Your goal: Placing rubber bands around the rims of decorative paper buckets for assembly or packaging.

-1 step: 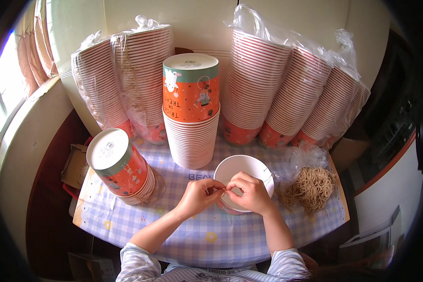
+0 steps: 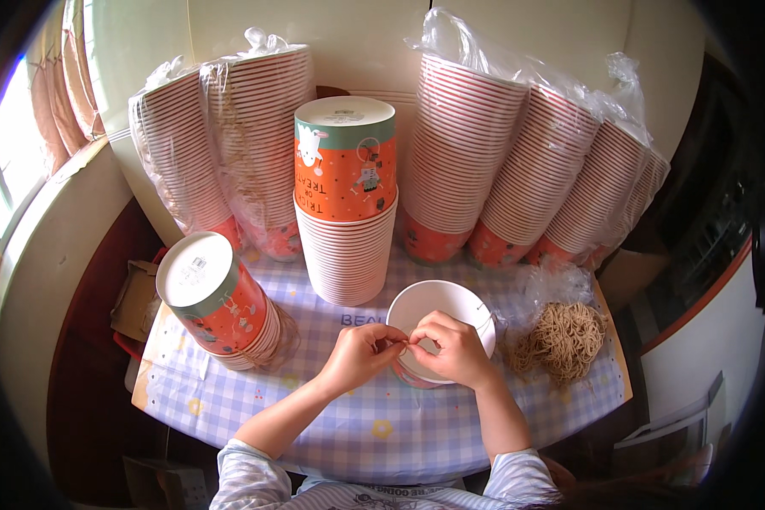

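An open paper bucket (image 2: 432, 299), white inside with a printed outside, stands upright on the table before me. Over its near left rim my left hand (image 2: 361, 353) and my right hand (image 2: 452, 350) meet, fingertips pinched together. A small bit of tan cord shows between them; most of it is hidden by the fingers. At the bucket's right rim a thin strand of cord is visible. To the right of my right hand lies a loose heap of tan cords (image 2: 569, 340), partly in clear plastic. Left of my left hand, a short stack of upside-down orange buckets (image 2: 238, 310) has cords hanging at its rims.
A taller stack of upside-down buckets (image 2: 347, 246) stands mid-table. Behind it, several plastic-wrapped bucket stacks (image 2: 463, 144) line the wall on both sides. A checked blue-and-white cloth (image 2: 340, 433) covers the table. A cardboard box (image 2: 134, 302) sits beyond the left edge.
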`<state>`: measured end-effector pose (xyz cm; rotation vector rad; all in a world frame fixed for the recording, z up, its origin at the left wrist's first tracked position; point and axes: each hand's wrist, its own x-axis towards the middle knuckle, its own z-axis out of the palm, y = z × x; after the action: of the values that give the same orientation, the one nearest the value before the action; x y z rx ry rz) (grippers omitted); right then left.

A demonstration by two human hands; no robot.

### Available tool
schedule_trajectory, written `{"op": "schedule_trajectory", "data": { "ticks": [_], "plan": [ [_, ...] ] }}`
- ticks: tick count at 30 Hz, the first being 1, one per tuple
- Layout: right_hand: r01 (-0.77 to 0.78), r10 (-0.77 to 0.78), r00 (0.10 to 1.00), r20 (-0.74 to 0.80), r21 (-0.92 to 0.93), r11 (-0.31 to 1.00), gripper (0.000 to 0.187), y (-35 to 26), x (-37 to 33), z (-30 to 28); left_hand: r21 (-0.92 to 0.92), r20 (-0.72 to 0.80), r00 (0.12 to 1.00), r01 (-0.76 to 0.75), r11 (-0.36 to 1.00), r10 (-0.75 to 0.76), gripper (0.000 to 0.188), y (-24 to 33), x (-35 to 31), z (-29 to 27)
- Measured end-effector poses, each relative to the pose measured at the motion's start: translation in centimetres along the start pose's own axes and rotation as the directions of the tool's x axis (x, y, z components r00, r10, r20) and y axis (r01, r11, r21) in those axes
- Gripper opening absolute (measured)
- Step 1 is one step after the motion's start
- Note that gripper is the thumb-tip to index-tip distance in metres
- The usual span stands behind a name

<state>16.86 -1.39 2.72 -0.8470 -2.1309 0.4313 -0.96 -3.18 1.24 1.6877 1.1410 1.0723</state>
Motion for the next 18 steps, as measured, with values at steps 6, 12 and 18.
{"op": "schedule_trajectory", "data": {
  "ticks": [6, 12, 18],
  "plan": [
    [0.020, -0.021, 0.999, -0.038, -0.031, 0.999, 0.011, 0.25, -0.06, 0.26, 0.026, 0.002, 1.000, -0.006, 1.000, 0.006, 0.015, 0.29, -0.22, -0.02],
    [-0.027, 0.025, 0.999, -0.034, -0.053, 0.998, 0.012, 0.22, -0.19, 0.34, 0.007, -0.007, 1.000, -0.023, 1.000, 0.023, 0.015, 0.15, -0.25, 0.10],
    [-0.060, 0.059, 0.998, -0.014, -0.034, 0.998, 0.019, -0.09, -0.06, 0.22, 0.024, -0.008, 0.999, -0.032, 0.999, 0.033, 0.015, 0.28, -0.27, 0.05]
  ]
}}
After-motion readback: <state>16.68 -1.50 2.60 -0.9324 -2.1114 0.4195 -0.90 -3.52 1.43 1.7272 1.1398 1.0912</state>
